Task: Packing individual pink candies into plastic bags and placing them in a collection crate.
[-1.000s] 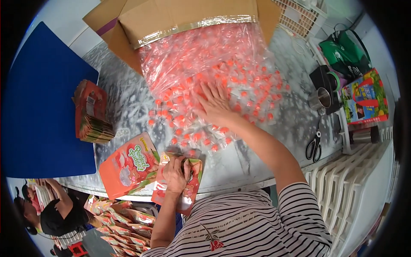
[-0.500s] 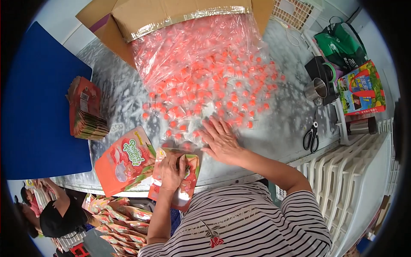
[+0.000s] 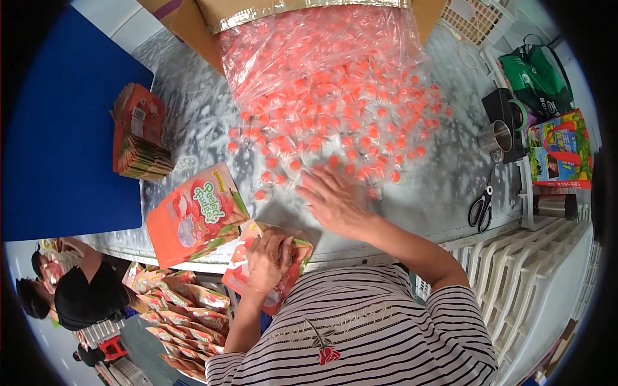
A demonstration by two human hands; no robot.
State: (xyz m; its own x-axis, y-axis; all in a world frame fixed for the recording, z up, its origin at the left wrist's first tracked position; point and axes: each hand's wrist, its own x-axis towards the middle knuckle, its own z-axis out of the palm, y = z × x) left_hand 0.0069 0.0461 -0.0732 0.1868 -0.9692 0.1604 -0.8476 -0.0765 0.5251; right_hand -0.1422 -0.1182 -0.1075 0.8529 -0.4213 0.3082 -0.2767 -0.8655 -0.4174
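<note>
My left hand (image 3: pixel 267 262) is closed on a red candy pouch (image 3: pixel 298 256) at the table's near edge, its upper end toward the candies. Whether anything is inside the pouch is hidden. Just right of the pouch, my right hand (image 3: pixel 335 201) lies low over the table, fingers stretched and slightly blurred, at the near fringe of the candies. These are red, round and singly wrapped in clear film (image 3: pixel 347 141), spilling from a clear plastic liner (image 3: pixel 309 58) in a cardboard box (image 3: pixel 309 8). Another flat red pouch (image 3: pixel 196 215) lies left of my left hand.
A pouch stack (image 3: pixel 141 132) stands by a blue panel (image 3: pixel 71 141). Filled-looking pouches (image 3: pixel 187 315) sit below the table's left edge. Scissors (image 3: pixel 481 209), a metal cup (image 3: pixel 494 138) and a green bag (image 3: pixel 537 77) are at right, above white crates (image 3: pixel 515 276). Another person (image 3: pixel 90 289) is at far left.
The whole view has shifted, so the table appears higher. My right hand has drawn slightly toward the pouch, and the few candies by the pouch's upper end no longer show there.
</note>
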